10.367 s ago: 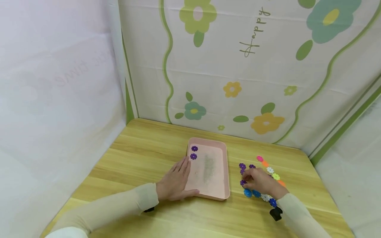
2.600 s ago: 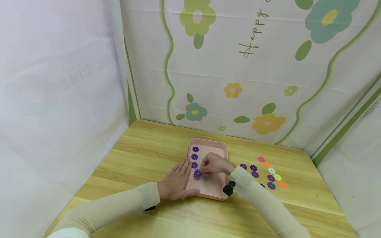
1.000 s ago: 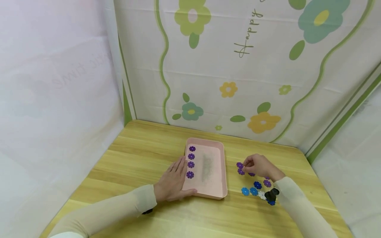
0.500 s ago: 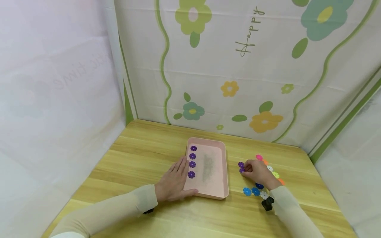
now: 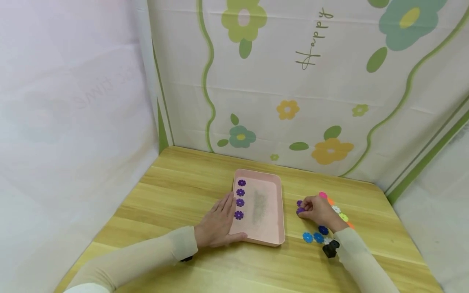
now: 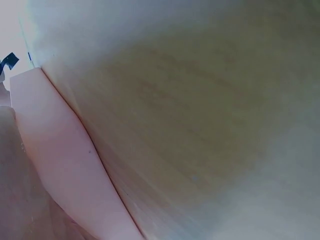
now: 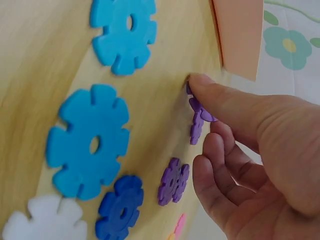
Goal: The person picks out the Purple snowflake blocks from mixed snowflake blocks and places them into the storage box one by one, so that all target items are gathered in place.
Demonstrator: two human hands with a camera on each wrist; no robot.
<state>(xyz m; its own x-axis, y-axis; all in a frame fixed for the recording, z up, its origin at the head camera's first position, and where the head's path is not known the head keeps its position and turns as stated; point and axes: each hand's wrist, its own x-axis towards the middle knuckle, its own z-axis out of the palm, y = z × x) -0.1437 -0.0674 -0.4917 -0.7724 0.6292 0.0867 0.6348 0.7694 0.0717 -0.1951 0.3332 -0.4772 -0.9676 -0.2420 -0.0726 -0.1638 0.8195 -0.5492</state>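
Observation:
My left hand [image 5: 216, 224] lies with fingers straight along the left rim of the pink tray [image 5: 261, 232], its thumb by the near edge. Inside the tray, several purple flower-shaped plastic discs [image 5: 240, 202] stand in a column along the left side. To the right of the tray, my right hand [image 5: 318, 211] pinches a purple flower-shaped disc [image 5: 300, 210] between thumb and forefinger. The right wrist view shows that disc [image 7: 195, 104] tilted under the thumb, with another purple disc [image 7: 196, 129] close behind it. The left wrist view holds mostly the tray's pink wall [image 6: 65, 145] and blurred table.
Light blue discs [image 5: 307, 237], a dark blue disc [image 5: 323, 230] and a white disc [image 7: 45, 222] lie nearer me by the right wrist. Pink [image 5: 323, 195], white and yellow [image 5: 343, 217] discs lie beyond the right hand. A printed cloth [image 5: 256, 101] walls the table's back.
Since the earliest frame the column in the tray has grown by two purple discs. Over the last second, my right hand has shifted slightly among the loose discs onto a purple one. My left hand stays put.

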